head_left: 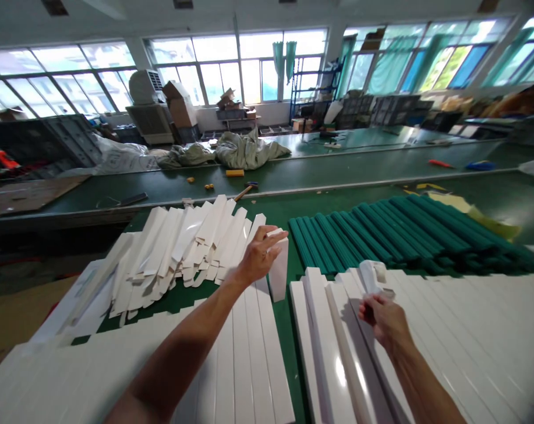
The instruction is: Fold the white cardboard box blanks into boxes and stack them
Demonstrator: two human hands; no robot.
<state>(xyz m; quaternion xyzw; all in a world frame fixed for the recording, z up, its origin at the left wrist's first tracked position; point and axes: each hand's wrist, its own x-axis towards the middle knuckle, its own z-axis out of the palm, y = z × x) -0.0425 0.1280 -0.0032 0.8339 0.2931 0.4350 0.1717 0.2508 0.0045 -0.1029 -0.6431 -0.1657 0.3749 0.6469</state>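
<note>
My left hand (260,257) is closed around the upper end of a narrow white box (279,277), which is tilted up over the gap between two groups of white boxes. My right hand (385,323) has its fingers curled in a pinch; what they hold, if anything, is too small to make out. Just beyond its fingertips, a white object like a tape dispenser (373,275) rests on the right-hand row of long white boxes (452,330). Under my left forearm lies another row of white boxes (236,353), side by side.
Flattened white cartons (196,235) are heaped at the back left. Stacked green ribbed tubes (359,232) lie behind the right-hand boxes. Across the green workbench (311,174) are a yellow block (234,173), a red-handled tool (440,164) and crumpled grey sacking (249,150).
</note>
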